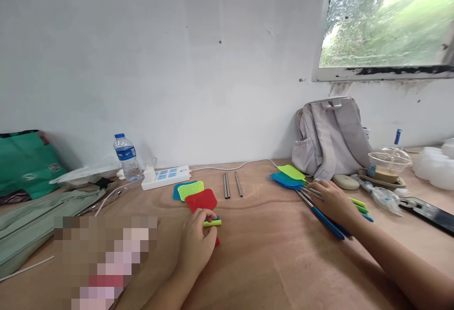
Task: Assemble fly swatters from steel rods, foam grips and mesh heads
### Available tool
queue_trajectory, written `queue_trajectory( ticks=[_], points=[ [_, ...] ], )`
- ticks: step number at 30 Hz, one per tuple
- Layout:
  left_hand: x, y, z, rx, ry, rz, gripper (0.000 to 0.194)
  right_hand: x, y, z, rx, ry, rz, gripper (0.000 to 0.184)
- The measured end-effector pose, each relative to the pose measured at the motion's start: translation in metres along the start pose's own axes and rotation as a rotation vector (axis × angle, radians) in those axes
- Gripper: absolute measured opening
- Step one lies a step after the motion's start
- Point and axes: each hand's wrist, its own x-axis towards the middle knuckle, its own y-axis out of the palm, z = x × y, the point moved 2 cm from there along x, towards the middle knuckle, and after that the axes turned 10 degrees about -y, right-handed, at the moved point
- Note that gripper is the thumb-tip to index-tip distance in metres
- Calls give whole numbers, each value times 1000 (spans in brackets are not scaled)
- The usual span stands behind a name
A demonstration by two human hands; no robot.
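My left hand (198,239) is over loose handles, its fingers curled and its thumb apart from them. A yellow-green handle (213,223) and the end of a red handle (217,241) stick out beside it; my hand hides the rest. Just beyond lie loose swatter heads: a red one (201,200), a yellow-green one (190,189) and a blue one behind. My right hand (331,201) rests with bent fingers on the metal shafts of a pile of fly swatters (328,222). Blue and yellow-green heads (291,173) fan out past its fingertips. Its palm hides part of the pile.
Several metal tubes (227,186) lie mid-table. Behind are a power strip (166,177), a water bottle (126,156) and a grey backpack (329,135). At right stand a drink cup (388,166) and a phone (431,213). A blurred patch covers the left front.
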Motion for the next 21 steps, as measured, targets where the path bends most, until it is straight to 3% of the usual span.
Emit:
queue_trajectory(
  ticks=[5,9,12,16,21],
  points=[
    [6,-2,8,-71,-92,-18,16,4,20,99,198,-395,188,21],
    [14,-7,15,1,-28,-52,18,13,33,149,304,-447,167,22],
    [21,-14,21,120,88,-19,29,35,43,162,345,-432,147,28],
    [26,-16,28,147,211,127,44,69,62,164,320,-328,156,24],
    [27,-11,31,157,210,211,42,85,82,157,324,-258,192,22]
  ],
)
